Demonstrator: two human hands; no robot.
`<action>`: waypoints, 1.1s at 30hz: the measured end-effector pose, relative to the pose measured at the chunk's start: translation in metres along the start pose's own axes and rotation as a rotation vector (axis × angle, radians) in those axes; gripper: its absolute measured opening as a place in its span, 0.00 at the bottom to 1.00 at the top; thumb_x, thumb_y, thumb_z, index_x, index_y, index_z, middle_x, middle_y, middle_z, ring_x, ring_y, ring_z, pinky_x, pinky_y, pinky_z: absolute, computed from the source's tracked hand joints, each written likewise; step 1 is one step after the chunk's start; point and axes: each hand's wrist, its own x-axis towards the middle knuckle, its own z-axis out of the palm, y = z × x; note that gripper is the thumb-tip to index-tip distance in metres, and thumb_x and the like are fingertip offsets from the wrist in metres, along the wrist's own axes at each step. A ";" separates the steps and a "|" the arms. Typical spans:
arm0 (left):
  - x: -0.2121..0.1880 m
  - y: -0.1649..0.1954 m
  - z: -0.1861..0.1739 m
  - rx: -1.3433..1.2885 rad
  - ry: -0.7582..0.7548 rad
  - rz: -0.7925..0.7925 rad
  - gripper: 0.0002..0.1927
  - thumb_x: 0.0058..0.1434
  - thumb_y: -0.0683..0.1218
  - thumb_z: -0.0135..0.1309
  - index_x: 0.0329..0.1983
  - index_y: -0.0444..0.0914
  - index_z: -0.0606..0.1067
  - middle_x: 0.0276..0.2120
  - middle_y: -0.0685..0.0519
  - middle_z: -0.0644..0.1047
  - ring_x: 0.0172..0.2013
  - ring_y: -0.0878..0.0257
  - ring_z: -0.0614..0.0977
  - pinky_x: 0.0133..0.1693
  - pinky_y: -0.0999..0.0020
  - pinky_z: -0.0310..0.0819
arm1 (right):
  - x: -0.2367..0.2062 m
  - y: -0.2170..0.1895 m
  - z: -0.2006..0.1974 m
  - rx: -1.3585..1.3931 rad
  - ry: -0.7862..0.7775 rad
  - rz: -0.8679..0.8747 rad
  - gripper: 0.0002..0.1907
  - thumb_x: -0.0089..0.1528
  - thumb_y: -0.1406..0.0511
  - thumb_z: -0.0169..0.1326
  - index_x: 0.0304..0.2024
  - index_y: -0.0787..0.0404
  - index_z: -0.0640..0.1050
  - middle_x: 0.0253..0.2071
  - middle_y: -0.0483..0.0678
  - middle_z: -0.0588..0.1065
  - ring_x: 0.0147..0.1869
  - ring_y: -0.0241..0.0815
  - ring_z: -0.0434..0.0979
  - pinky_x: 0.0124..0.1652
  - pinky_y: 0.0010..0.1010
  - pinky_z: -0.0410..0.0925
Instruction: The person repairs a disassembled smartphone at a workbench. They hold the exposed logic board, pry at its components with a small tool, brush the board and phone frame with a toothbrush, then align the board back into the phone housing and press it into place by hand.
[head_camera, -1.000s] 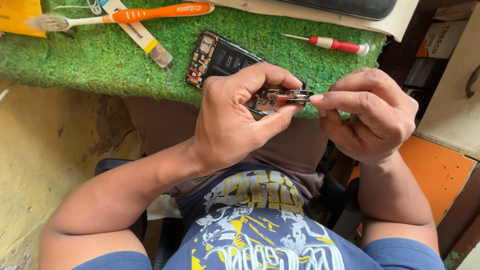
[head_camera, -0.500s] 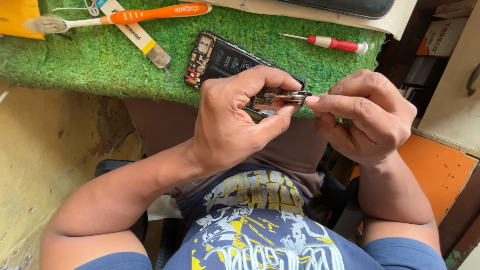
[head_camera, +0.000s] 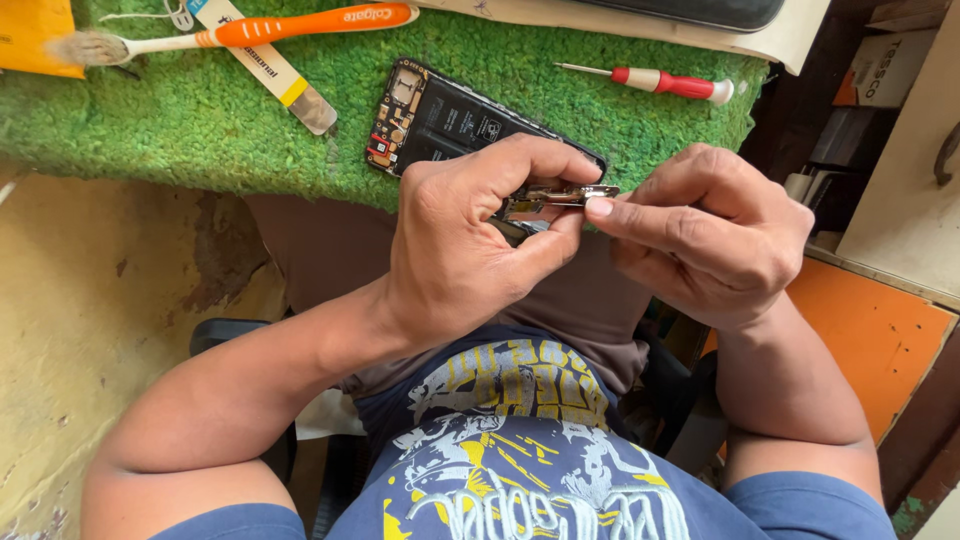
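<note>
Our left hand (head_camera: 470, 250) pinches the small metal-framed circuit part (head_camera: 550, 198) above the lap; our right hand (head_camera: 700, 235), now nearer, presses its index fingertip against the part's end, perhaps prying. The opened black phone (head_camera: 450, 120) lies on green turf matting (head_camera: 200, 120).

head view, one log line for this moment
left hand holds small metal part | right hand fingertip on it | opened phone on green mat

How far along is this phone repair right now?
Done: the phone lies opened on the green mat, its back off and circuit board bare. In hand: the left hand holds a small metal part, and the right hand pinches its end. Left: the phone is not closed up; the screwdriver lies unused.
</note>
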 end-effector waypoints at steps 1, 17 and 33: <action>0.002 0.001 -0.001 0.004 -0.002 0.003 0.14 0.64 0.36 0.63 0.52 0.34 0.78 0.42 0.52 0.85 0.41 0.72 0.87 0.48 0.76 0.84 | 0.013 -0.008 0.005 -0.007 -0.002 -0.006 0.18 0.54 0.79 0.67 0.45 0.62 0.84 0.32 0.49 0.73 0.33 0.38 0.76 0.30 0.26 0.69; 0.031 0.061 -0.042 0.037 0.007 0.050 0.12 0.65 0.37 0.64 0.50 0.34 0.78 0.41 0.52 0.84 0.40 0.71 0.88 0.45 0.78 0.84 | 0.062 -0.021 -0.033 0.088 -0.041 0.087 0.16 0.54 0.78 0.65 0.43 0.59 0.84 0.31 0.48 0.73 0.30 0.36 0.76 0.31 0.25 0.69; 0.009 0.021 -0.053 0.059 -0.010 0.060 0.13 0.65 0.36 0.62 0.52 0.34 0.78 0.43 0.51 0.84 0.41 0.69 0.88 0.48 0.75 0.84 | 0.057 -0.027 0.011 0.037 -0.078 0.046 0.15 0.53 0.77 0.66 0.42 0.59 0.84 0.30 0.49 0.76 0.29 0.36 0.76 0.29 0.28 0.68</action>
